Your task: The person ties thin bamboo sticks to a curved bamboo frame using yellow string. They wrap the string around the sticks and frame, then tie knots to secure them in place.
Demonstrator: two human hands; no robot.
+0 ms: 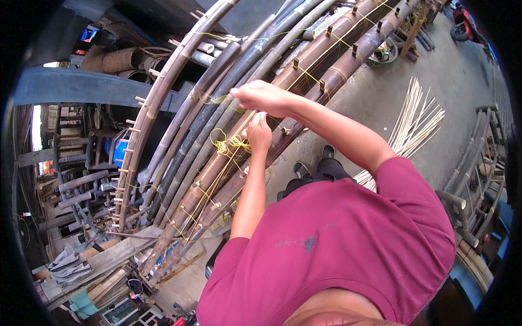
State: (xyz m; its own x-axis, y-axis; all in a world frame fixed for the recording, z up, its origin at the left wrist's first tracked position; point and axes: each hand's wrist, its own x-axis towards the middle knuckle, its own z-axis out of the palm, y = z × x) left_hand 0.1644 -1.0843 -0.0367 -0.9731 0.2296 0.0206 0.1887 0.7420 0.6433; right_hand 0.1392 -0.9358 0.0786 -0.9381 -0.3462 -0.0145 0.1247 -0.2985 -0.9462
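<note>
Curling my left hand (259,131) nearly closed over the pegged bamboo poles (342,67), which run from 7 to 1 o'clock, I cannot tell what it grips. My right hand (265,99) sits at its 12 o'clock, fingers stretched, their hold unclear; looped yellow cord (232,144) lies just beside, at 8 o'clock.

Pale sticks (416,122) lie fanned on the grey floor (380,106), with a bamboo frame (451,199) at right, a red vehicle (468,20) at upper right and grey cloth (69,265) at lower left.
</note>
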